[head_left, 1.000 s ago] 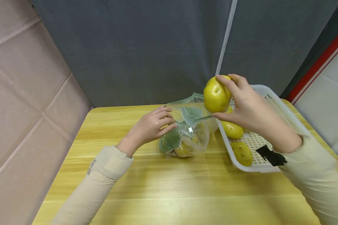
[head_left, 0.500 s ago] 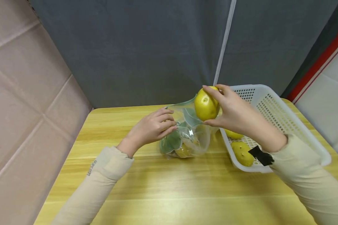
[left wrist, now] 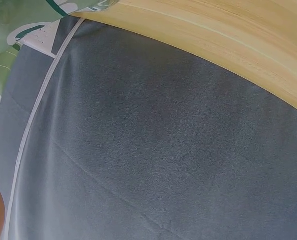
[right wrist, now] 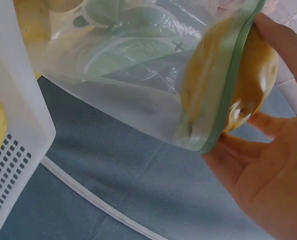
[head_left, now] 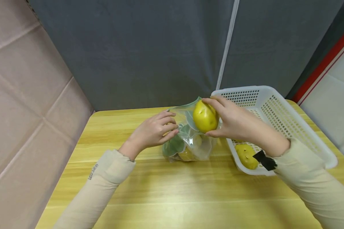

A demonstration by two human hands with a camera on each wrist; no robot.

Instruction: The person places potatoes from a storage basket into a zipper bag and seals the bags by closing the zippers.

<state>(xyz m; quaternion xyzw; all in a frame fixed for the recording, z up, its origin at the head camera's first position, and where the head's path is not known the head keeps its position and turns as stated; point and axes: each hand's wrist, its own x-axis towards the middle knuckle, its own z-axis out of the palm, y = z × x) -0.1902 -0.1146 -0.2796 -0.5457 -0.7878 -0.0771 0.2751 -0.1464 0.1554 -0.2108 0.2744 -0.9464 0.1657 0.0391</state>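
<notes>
Yellow round pear (head_left: 204, 117), clamped in my right hand (head_left: 235, 122), is now dropping from above into the clear green-rimmed plastic bag (head_left: 189, 140); left hand (head_left: 153, 130) pinching its mouth open.

Three yellow pears (head_left: 204, 117), one bag (head_left: 189, 140), one basket (head_left: 292, 121)

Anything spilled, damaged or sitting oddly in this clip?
Nothing stands out. The right hand holds a yellow pear at the mouth of the clear bag, which the left hand holds open on the wooden table. Another pear lies in the white basket.
</notes>
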